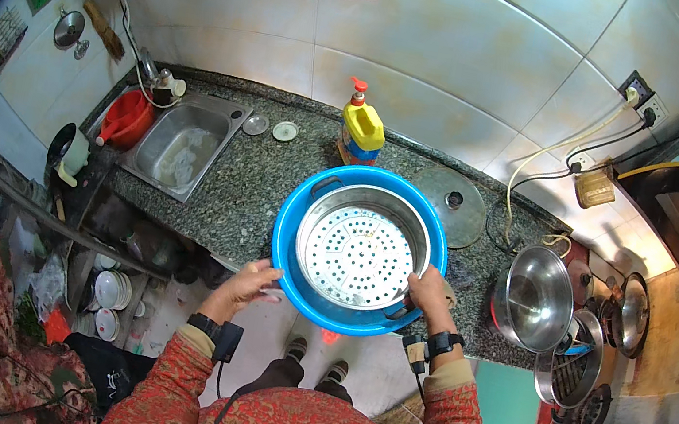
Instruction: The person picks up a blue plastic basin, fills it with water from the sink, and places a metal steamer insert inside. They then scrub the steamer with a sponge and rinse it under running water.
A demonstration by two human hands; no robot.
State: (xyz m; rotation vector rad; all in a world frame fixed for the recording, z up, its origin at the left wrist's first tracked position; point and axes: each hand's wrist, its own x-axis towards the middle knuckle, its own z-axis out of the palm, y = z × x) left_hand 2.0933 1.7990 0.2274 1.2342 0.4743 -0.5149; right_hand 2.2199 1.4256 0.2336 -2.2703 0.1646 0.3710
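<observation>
A metal steamer tray (361, 257) with a perforated base and dark side handles sits inside a blue plastic basin (283, 246) at the counter's front edge. My right hand (429, 292) grips the steamer's rim near its lower right handle. At the basin's lower left rim, my left hand (250, 284) touches the outside with its fingers; whether they grip the rim is not clear. Behind the basin stands a yellow plastic bottle (364, 125) with a red pump top. A glass pot lid (454, 211) with a dark knob lies to the right of the basin.
A steel sink (229, 126) holds some water, with a red plastic ladle or pitcher (127, 119) beside it. Two small lids (256, 124) lie on the granite counter (250, 183). A steel pot (537, 299) and a pan (584, 361) stand at right by the stove. Cables hang from wall sockets (644, 101).
</observation>
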